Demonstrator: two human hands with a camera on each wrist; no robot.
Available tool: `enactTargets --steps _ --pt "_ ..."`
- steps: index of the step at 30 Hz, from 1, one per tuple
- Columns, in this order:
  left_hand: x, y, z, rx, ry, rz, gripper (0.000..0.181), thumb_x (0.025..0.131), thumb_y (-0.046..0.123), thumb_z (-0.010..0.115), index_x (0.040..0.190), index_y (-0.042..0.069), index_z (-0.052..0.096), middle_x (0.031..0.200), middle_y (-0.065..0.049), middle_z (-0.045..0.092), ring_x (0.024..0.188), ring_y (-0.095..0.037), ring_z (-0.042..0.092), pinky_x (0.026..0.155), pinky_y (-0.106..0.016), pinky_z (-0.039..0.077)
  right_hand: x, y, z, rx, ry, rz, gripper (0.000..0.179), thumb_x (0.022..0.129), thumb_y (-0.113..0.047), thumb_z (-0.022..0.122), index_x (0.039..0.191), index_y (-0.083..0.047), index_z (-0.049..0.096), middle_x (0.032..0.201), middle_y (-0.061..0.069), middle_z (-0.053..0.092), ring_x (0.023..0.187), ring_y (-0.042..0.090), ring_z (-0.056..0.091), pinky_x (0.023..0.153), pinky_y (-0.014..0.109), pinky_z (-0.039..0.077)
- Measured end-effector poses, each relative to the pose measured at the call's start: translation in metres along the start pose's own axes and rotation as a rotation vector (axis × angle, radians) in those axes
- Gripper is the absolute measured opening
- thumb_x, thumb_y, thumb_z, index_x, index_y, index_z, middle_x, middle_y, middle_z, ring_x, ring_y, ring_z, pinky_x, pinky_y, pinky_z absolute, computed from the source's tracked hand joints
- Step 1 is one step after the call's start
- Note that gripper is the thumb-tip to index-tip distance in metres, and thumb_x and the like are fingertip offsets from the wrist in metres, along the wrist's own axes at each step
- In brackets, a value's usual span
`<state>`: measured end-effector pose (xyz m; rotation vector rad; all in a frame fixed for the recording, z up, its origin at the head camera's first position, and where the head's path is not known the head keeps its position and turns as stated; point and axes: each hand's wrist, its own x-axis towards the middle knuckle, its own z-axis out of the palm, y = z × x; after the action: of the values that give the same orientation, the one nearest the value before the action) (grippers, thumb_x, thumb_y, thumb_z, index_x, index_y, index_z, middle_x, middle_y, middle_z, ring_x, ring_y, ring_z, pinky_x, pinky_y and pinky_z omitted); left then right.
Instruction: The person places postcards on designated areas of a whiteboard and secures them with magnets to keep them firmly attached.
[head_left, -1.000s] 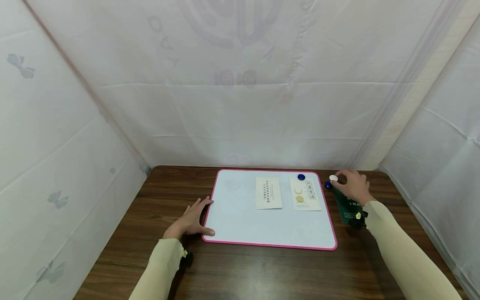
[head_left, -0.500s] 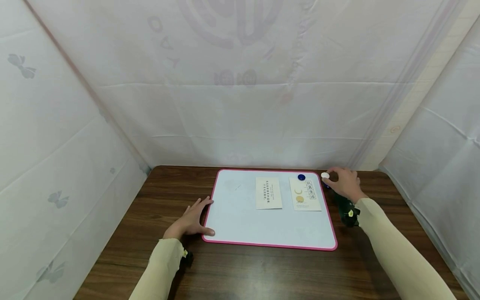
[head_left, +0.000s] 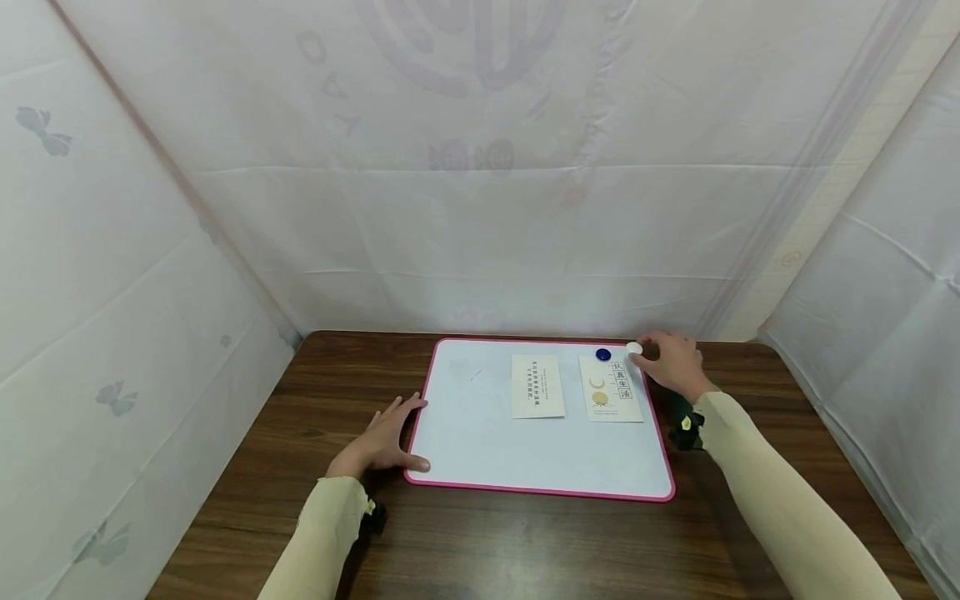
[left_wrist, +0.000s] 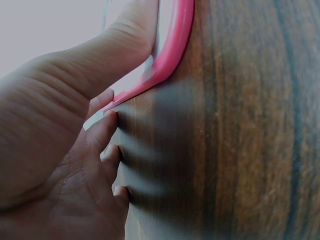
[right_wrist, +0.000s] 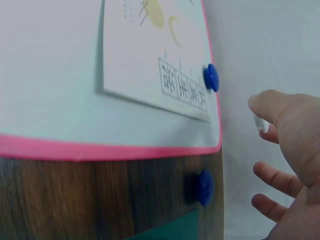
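A white round magnet (head_left: 634,348) is pinched between thumb and forefinger of my right hand (head_left: 672,365), above the whiteboard's far right corner. The whiteboard (head_left: 480,450) has a pink rim and lies flat on the table. My left hand (head_left: 381,435) rests at its left edge, fingers spread and thumb touching the near corner. On the board lie a card with a moon drawing (head_left: 611,408) and a card with vertical writing (head_left: 537,387). A blue magnet (head_left: 603,355) sits at the moon card's top edge.
Right of the board, a second blue magnet (right_wrist: 204,187) stands on the brown wooden table (head_left: 510,550), hidden behind my hand in the head view. A dark green card (right_wrist: 172,227) lies near it. White cloth walls (head_left: 480,250) enclose the back and sides.
My right hand has moved left with the white magnet, from over the green card to the board's far right corner. The left hand has stayed put.
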<state>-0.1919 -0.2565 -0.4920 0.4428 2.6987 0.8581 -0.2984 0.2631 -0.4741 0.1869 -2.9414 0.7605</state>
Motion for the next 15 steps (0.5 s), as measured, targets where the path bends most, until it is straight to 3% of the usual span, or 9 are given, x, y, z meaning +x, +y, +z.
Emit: enactTargets --steps 6,15 --pt "0.005 -0.011 0.005 -0.006 -0.002 -0.011 0.112 0.071 0.043 0.094 0.158 0.008 0.034 0.169 -0.02 0.02 0.155 -0.045 0.009 0.12 -0.069 0.003 0.002 -0.009 0.004 0.007 -0.001 -0.024 0.044 0.098 -0.031 0.07 0.127 0.001 0.063 0.133 0.031 0.057 0.125 0.058 0.04 0.1 0.079 0.028" --pt "0.003 -0.007 0.004 0.0 -0.007 -0.02 0.111 0.073 0.044 0.093 0.158 0.007 0.033 0.169 -0.021 0.019 0.155 -0.045 0.009 0.12 -0.069 0.003 0.005 -0.02 0.009 0.018 -0.011 -0.039 0.044 0.098 -0.031 0.07 0.128 0.0 0.064 0.13 0.029 0.059 0.123 0.054 0.041 0.1 0.076 0.031"
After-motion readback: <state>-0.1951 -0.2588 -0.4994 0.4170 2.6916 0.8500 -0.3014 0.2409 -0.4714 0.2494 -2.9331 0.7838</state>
